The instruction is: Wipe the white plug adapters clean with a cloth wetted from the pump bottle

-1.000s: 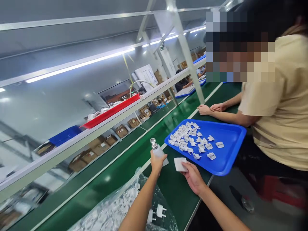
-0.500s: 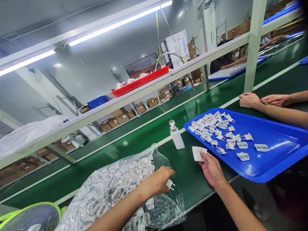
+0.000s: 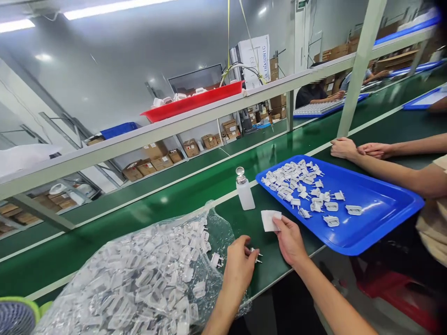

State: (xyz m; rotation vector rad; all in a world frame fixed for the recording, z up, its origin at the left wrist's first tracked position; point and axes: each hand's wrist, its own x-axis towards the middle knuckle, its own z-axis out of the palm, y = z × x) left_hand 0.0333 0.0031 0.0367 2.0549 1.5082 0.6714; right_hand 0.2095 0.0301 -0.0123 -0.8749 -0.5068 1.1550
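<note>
My left hand (image 3: 240, 263) is closed on a small white plug part (image 3: 257, 256), whose two metal pins stick out past the fingers to the right. Between the thumb and fingers of my right hand (image 3: 290, 239) is a folded white wipe (image 3: 268, 220). To the left lies a clear plastic bag (image 3: 223, 228) full of similar white plug parts (image 3: 146, 279); one loose part (image 3: 216, 260) rests at its mouth beside my left hand. On the right, a blue tray (image 3: 380, 214) carries many more of them, heaped toward its far left end.
A white pump bottle (image 3: 246, 194) stands behind my hands on the green bench (image 3: 195, 207). Another person's forearms (image 3: 387, 167) rest beyond the tray. A red tray (image 3: 195, 102) sits on the raised shelf. A green-rimmed fan (image 3: 21, 314) is at lower left.
My left hand has moved right, out from over the bag and closer to the wipe, carrying the plug part. My right hand still grips the wipe. The camera view has shifted.
</note>
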